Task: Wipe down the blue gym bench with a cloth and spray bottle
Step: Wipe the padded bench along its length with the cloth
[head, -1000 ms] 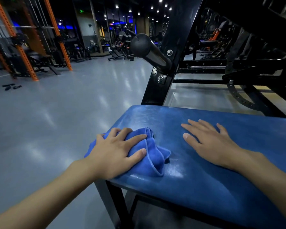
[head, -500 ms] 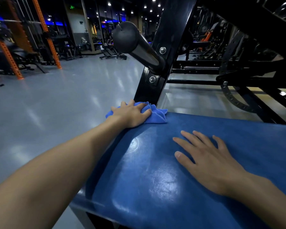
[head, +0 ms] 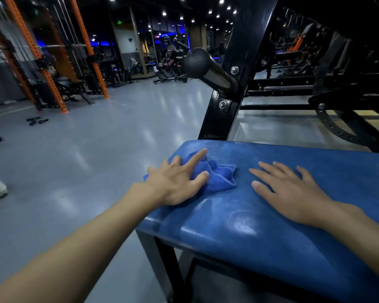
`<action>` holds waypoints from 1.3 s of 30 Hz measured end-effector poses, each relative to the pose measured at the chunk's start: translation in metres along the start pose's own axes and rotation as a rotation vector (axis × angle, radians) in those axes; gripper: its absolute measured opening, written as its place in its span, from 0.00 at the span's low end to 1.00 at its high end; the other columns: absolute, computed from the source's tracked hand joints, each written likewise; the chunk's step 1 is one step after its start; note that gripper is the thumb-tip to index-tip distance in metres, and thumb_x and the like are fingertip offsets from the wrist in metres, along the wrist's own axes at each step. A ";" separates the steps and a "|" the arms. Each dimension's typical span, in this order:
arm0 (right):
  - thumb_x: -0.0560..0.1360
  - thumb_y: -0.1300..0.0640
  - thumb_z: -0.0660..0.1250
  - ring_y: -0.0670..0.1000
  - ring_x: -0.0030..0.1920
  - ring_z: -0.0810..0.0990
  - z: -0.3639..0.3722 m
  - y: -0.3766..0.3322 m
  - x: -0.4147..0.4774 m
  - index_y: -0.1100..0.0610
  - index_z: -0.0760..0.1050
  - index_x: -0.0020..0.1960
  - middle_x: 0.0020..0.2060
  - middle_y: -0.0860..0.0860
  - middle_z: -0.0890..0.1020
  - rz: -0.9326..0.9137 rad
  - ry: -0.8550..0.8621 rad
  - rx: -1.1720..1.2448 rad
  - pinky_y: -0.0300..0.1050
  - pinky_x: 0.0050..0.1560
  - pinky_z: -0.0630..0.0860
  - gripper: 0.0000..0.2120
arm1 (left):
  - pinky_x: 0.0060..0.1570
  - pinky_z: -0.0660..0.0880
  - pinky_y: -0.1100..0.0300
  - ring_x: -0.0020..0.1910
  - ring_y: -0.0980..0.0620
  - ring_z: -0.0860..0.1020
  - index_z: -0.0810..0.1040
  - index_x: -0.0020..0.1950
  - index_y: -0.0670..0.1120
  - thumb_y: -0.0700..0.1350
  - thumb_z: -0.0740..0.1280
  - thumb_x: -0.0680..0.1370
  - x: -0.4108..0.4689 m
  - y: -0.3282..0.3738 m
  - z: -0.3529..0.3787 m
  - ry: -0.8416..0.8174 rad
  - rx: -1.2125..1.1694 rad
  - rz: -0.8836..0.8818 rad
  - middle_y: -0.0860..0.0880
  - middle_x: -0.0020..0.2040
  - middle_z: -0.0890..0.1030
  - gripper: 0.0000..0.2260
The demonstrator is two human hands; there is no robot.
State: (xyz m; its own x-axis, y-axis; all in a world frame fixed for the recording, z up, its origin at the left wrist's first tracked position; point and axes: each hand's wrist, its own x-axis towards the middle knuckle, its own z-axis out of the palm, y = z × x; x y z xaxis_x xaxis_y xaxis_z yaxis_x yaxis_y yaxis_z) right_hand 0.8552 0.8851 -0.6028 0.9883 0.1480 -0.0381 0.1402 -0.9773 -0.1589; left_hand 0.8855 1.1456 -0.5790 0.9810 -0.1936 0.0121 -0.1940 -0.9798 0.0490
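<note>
On the left end of the blue bench [head: 271, 232], a crumpled blue cloth [head: 220, 177] lies under the left hand [head: 177, 184], whose fingers are spread and nearly straight, pressing it down rather than clutching it. Near the cloth but apart from it, the right hand [head: 293, 193] lies flat on the padding, fingers straight and fanned. Behind the bench rises a black post [head: 225, 95] with a round-ended peg [head: 206, 66]. Grey floor [head: 96, 160] stretches left toward an orange rack [head: 90, 51].
</note>
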 end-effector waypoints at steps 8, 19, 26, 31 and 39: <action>0.80 0.37 0.40 0.46 0.79 0.43 0.002 -0.002 -0.001 0.38 0.48 0.78 0.79 0.40 0.47 -0.015 0.021 0.006 0.60 0.76 0.41 0.26 | 0.64 0.66 0.45 0.64 0.43 0.68 0.53 0.74 0.73 0.72 0.50 0.76 0.009 -0.020 -0.001 0.050 0.175 0.040 0.49 0.70 0.66 0.26; 0.78 0.34 0.44 0.45 0.78 0.46 -0.018 0.026 0.011 0.36 0.54 0.76 0.78 0.39 0.52 -0.009 0.007 0.000 0.57 0.75 0.43 0.27 | 0.68 0.61 0.55 0.72 0.47 0.66 0.72 0.71 0.52 0.62 0.51 0.74 0.098 -0.011 0.004 0.106 -0.339 0.047 0.46 0.73 0.68 0.29; 0.75 0.30 0.41 0.47 0.79 0.41 -0.021 0.066 0.024 0.33 0.49 0.76 0.78 0.38 0.46 0.014 -0.018 -0.022 0.59 0.75 0.40 0.30 | 0.74 0.55 0.55 0.75 0.48 0.61 0.61 0.77 0.64 0.70 0.49 0.69 0.114 -0.022 0.010 0.045 -0.172 0.102 0.54 0.79 0.60 0.36; 0.75 0.29 0.37 0.52 0.78 0.34 -0.010 0.079 0.031 0.31 0.40 0.76 0.78 0.40 0.39 0.062 -0.076 -0.029 0.65 0.73 0.34 0.30 | 0.71 0.56 0.56 0.73 0.45 0.64 0.65 0.77 0.56 0.58 0.56 0.80 0.134 0.021 0.013 0.095 -0.167 0.160 0.47 0.74 0.67 0.24; 0.82 0.42 0.48 0.50 0.78 0.51 -0.013 0.084 0.024 0.42 0.61 0.76 0.78 0.45 0.58 0.009 0.106 0.185 0.57 0.76 0.43 0.23 | 0.73 0.55 0.51 0.73 0.40 0.62 0.61 0.78 0.58 0.59 0.55 0.81 0.132 0.114 0.025 0.082 -0.153 0.190 0.46 0.76 0.64 0.25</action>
State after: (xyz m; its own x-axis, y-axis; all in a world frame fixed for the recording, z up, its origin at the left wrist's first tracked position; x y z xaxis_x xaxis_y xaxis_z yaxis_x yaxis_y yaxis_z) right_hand 0.8916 0.8049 -0.6044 0.9916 0.1134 0.0618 0.1277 -0.9324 -0.3380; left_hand 0.9934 1.0065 -0.5969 0.9247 -0.3626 0.1164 -0.3790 -0.9059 0.1890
